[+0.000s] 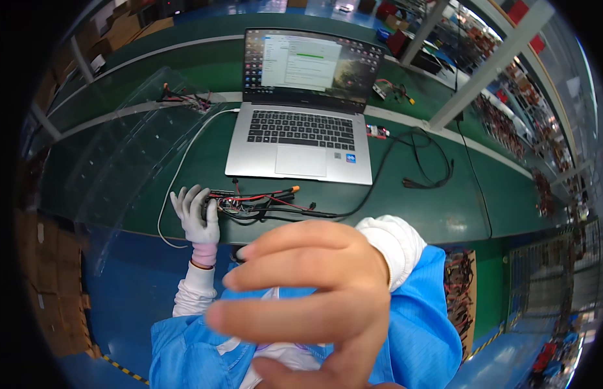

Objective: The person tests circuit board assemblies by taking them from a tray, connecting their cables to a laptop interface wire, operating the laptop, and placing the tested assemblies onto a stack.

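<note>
Open silver laptop (301, 133) at centre of green bench (444, 214), lid up toward wearer, prob. so screen can be read while working in front of it. Right hand (308, 305) bare, raised very close to camera below laptop, fingers spread and slightly curled, holding nothing, blurred. Gloved left hand (196, 215) front-left of laptop, fingers spread flat, pressing end of small wired circuit assy (249, 203) w/ red and black leads, seemingly to keep it steady at bench edge.

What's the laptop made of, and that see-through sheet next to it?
The laptop looks like matte silver metal, though painted plastic is possible: its body is evenly grey with soft sheen. The see-through sheet looks like clear glossy plastic: the green table shows through it, and it catches pale reflections.
</note>
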Motion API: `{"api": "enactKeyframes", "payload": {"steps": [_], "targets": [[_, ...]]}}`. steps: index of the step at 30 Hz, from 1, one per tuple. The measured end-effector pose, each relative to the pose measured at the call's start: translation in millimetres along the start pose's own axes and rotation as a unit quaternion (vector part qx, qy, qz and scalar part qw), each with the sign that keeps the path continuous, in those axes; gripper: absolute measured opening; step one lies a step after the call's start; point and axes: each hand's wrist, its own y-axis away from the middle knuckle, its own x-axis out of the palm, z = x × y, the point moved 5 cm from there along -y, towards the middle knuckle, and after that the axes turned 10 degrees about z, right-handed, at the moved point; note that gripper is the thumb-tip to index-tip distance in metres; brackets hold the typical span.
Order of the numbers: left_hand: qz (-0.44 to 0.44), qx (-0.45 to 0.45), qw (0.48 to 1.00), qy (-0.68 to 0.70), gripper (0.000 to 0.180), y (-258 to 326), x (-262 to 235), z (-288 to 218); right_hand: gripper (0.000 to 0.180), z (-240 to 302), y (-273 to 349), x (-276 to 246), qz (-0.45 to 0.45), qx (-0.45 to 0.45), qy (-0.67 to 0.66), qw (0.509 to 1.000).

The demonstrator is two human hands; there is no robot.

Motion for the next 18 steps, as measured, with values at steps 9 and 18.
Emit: {"api": "enactKeyframes", "payload": {"steps": [9, 18], "targets": [[0.047, 0.025, 0.998, 0.013, 0.024, -13.4, 2.8, -4.5, 0.028, -5.4, 102.1, -48.3, 0.04, 0.074, 0.044, 0.995], [0.083, 0.039, 0.995, 0.036, 0.029, -5.1, 9.1, 9.2, 0.062, -13.2, 290.3, -43.3, 0.178, 0.45, 0.478, 0.733]]}}
